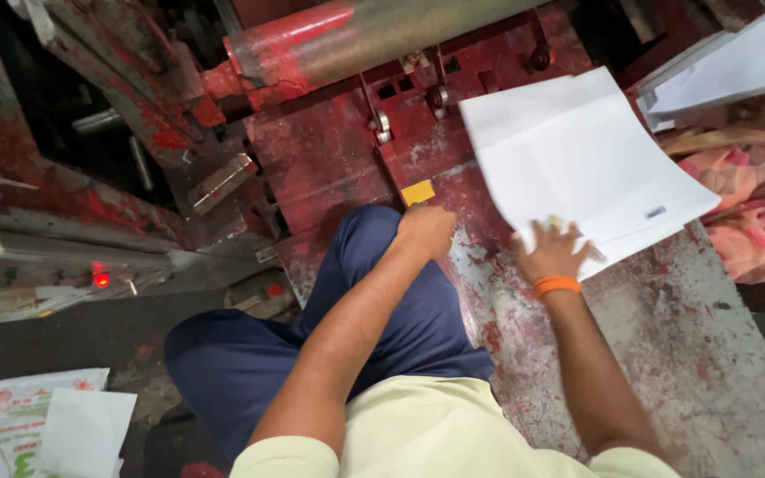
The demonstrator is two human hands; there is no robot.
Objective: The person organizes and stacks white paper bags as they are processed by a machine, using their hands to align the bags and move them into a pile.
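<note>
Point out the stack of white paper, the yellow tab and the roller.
white paper point(577, 150), head view, middle of top sheet
yellow tab point(417, 192), head view, its centre
roller point(382, 35), head view, grey mid-section
</note>
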